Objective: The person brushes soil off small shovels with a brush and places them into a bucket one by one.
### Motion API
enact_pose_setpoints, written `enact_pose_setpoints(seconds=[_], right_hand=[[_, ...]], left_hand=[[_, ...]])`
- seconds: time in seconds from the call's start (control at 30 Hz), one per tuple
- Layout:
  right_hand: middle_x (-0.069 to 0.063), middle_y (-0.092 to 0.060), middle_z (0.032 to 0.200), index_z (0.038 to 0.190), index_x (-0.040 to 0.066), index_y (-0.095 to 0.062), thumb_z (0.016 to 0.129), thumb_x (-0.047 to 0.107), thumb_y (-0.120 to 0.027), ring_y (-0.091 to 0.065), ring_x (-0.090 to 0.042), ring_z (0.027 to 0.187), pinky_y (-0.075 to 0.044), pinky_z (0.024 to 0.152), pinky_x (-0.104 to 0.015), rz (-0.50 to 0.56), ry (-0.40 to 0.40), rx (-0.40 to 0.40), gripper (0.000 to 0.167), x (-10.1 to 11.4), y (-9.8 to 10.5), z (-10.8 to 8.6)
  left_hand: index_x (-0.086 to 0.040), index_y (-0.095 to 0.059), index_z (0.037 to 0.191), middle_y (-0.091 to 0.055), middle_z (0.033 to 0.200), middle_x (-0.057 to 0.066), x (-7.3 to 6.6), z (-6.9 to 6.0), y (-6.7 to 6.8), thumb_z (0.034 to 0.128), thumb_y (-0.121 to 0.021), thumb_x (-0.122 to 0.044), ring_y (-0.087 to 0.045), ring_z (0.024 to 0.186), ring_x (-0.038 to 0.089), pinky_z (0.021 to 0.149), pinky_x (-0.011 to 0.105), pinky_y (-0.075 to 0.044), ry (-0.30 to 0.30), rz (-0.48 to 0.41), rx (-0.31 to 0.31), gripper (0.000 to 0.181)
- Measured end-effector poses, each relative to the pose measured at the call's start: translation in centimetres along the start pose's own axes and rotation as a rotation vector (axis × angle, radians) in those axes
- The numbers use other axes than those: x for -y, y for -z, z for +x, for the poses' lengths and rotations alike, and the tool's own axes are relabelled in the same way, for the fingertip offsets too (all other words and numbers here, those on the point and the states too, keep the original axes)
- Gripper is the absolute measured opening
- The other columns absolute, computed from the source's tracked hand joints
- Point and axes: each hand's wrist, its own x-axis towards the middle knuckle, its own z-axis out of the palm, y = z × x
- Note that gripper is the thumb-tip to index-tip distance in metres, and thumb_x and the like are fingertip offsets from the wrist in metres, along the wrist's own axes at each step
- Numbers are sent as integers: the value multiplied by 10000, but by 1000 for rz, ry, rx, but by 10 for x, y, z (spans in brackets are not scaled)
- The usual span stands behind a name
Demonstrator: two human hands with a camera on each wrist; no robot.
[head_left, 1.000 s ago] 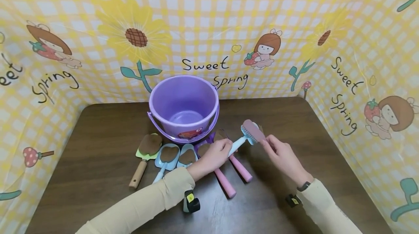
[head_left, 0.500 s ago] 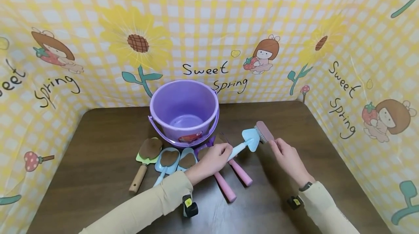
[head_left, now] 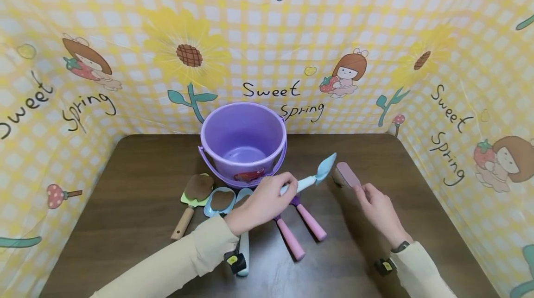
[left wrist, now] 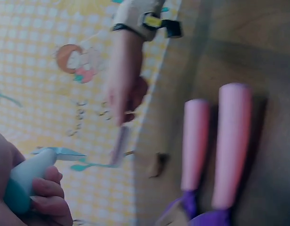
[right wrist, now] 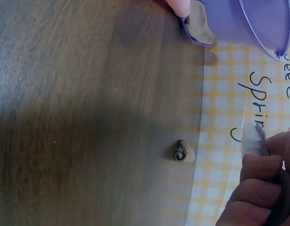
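The left hand (head_left: 264, 200) has its grip curled round a pale-blue trowel (head_left: 308, 182); the right hand (head_left: 381, 211) pinches a pink-backed brush (head_left: 347, 174)

In the head view the left forearm (head_left: 179, 261) slants from 7 o'clock toward 2, the left hand (head_left: 264, 200) turned back upward, its fingers (left wrist: 47, 188) curled in a grip. The right forearm (head_left: 421, 268) slants from 5 toward 11; the right hand (head_left: 381, 210) also grips, apart from the left, at its 3 o'clock.
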Motion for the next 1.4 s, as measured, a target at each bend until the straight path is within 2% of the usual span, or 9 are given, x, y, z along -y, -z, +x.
enact_pose_setpoints(seconds=[0.1, 0.2, 0.37, 0.53, 0.63, 0.83, 1.0, 1.17, 1.4], right_hand=[[-24, -492, 716, 984, 54, -612, 1102, 390, -504, -461, -179, 613, -367, 565, -315, -6, -5, 12, 373, -2, 0, 0], [-23, -489, 712, 985, 49, -612, 1103, 391, -501, -458, -179, 613, -362, 563, -313, 0, -1, 21, 378, -2, -1, -1], [-19, -481, 698, 975, 45, -608, 1101, 380, -510, -454, -178, 603, -359, 549, -308, 11, 7, 32, 371, -1, -2, 0], [-20, -489, 702, 977, 44, -611, 1100, 374, -513, -457, -179, 608, -363, 554, -313, -3, 5, 40, 366, -1, -1, 1], [-17, -502, 704, 981, 42, -619, 1099, 376, -514, -462, -178, 612, -370, 567, -325, -13, 4, 43, 370, -1, -1, 1], [-12, -532, 712, 988, 38, -628, 1098, 379, -515, -476, -175, 621, -385, 582, -327, -16, 10, 54, 376, -2, -3, 1], [-19, -507, 711, 1002, 34, -620, 1096, 402, -514, -475, -179, 623, -376, 574, -321, -9, -10, 93, 394, -2, -4, 0], [-27, -500, 719, 1015, 37, -612, 1094, 414, -514, -482, -182, 635, -379, 576, -316, -2, -35, 128, 398, 0, -4, -2], [-12, -495, 707, 1018, 37, -622, 1091, 380, -535, -470, -169, 622, -371, 563, -302, 3, -12, 134, 362, 6, -8, -2]], left_hand=[[-123, -694, 1030, -592, 787, -47, -8, -1, 21, 1069, -530, -206, -526, 615, 80, 598, 273, -459, -48, 73, -44, 188], [-99, -704, 1029, -572, 796, -31, -13, -2, 48, 1051, -561, -191, -518, 668, 110, 616, 289, -460, -118, 195, -104, 172], [-61, -731, 1052, -604, 816, 6, -16, -4, 95, 1020, -627, -174, -515, 691, 154, 622, 326, -455, -192, 354, -236, 156], [-41, -744, 1061, -650, 853, 69, -13, -3, 128, 993, -652, -177, -527, 664, 216, 584, 376, -447, -193, 449, -359, 178], [-43, -750, 1044, -674, 882, 94, -8, -2, 140, 978, -652, -175, -553, 653, 251, 572, 417, -460, -165, 509, -380, 178], [-32, -738, 974, -674, 895, 123, 1, -1, 154, 966, -630, -154, -589, 697, 288, 605, 457, -493, -32, 599, -323, 163], [-51, -679, 854, -595, 782, 86, 10, 4, 159, 969, -629, -161, -549, 683, 264, 591, 422, -470, 58, 646, -206, 167], [-102, -579, 714, -516, 673, 31, 17, 17, 160, 948, -679, -205, -528, 642, 249, 559, 418, -461, 120, 725, -87, 273], [-90, -623, 729, -616, 728, 54, 20, 33, 156, 909, -778, -240, -613, 749, 317, 760, 519, -472, 166, 795, -38, 280]])
